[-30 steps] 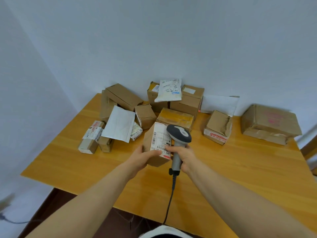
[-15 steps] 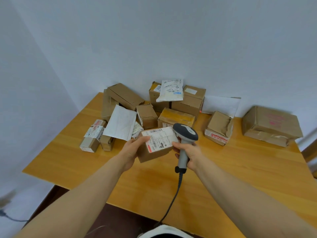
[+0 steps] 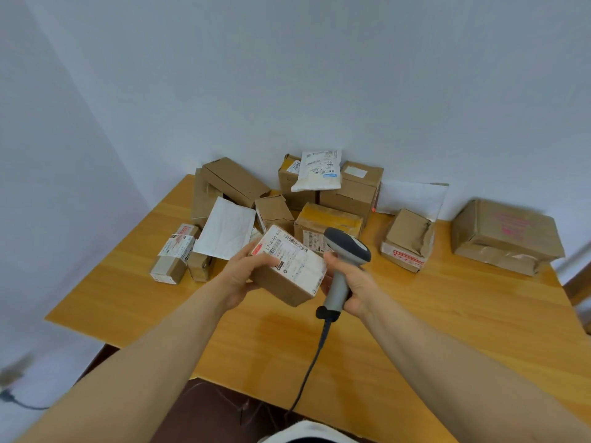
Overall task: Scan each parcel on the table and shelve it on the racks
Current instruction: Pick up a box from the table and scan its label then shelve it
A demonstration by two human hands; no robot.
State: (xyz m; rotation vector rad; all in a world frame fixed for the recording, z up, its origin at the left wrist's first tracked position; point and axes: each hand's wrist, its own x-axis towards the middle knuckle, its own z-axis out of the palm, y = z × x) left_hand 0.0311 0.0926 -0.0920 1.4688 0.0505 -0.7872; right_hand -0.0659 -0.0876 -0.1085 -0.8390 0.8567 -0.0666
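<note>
Parcel (image 3: 291, 266): new angle vs. prev.

Small brown cardboard parcel (image 3: 289, 270), white label upward, tilted in left hand (image 3: 246, 276)
Grey corded handheld scanner (image 3: 347, 251) upright just beside it, in right hand (image 3: 355, 282); other brown parcels (image 3: 348, 193) heaped behind on wooden table (image 3: 447, 314).

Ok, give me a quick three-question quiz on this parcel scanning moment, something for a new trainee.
1. True or false: the label on the box in the left hand faces up.
2. Which hand grips the scanner? A left, B right, C neither.
3. What runs from the scanner's handle past the near edge of the table?

Key: 1 true. 2 B, the right hand. 3 its cable.
</note>
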